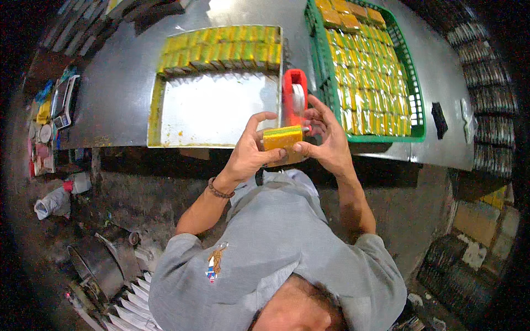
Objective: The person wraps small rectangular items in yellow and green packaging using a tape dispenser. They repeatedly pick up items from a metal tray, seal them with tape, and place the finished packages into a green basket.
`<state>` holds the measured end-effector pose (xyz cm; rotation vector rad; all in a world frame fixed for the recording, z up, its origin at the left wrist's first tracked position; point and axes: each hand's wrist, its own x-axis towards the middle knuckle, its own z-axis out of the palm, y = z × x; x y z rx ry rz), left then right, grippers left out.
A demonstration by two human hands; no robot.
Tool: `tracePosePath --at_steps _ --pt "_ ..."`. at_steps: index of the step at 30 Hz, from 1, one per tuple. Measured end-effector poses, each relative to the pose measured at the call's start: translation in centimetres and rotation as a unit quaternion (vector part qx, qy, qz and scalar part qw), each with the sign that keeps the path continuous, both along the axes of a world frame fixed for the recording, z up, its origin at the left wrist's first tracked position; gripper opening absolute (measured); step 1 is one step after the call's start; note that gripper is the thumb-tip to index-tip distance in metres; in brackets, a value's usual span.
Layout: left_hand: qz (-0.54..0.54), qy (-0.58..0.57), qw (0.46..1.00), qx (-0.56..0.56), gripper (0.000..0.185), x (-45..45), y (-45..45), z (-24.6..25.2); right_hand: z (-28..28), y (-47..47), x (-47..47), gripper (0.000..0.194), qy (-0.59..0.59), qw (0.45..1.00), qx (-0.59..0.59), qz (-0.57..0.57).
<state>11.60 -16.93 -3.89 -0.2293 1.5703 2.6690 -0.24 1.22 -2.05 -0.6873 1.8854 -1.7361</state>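
Observation:
A small yellow block with a green layer (283, 140) is held up in front of my body, past the table's front edge. My left hand (249, 145) grips its left side, thumb across the near face and index finger raised. The thumb of my right hand (329, 138) presses the block's lower right part, while the other fingers spread behind it beside a red tape dispenser (288, 101). That dispenser stands between a white tray (219, 111) and a green plastic crate (338, 99), carrying a pale tape roll (298, 99). Whether tape touches the block is unclear.
Rows of yellow-green blocks (223, 51) fill the tray's far part. Shiny wrapped blocks (368, 82) pack the crate. On the metal table (109, 103), a scale (63, 103) is at left and a black strip (439, 120) at right. Dark stacks (492, 103) line the right edge.

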Motion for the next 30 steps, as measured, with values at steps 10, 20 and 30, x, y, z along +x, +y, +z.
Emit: tracePosePath --at_steps 10,20,30 --pt "-0.019 -0.120 0.991 0.058 0.059 1.2 6.2 -2.4 -1.5 5.9 1.7 0.100 -0.153 0.986 -0.018 -0.061" --pt "-0.137 -0.139 0.972 0.131 0.046 1.8 5.9 -2.3 -1.5 7.6 3.9 0.058 0.024 0.984 0.174 0.037" --pt "-0.123 -0.123 0.971 0.162 0.033 2.8 2.6 -3.5 -0.2 5.6 4.9 0.036 0.118 0.971 0.191 0.087"
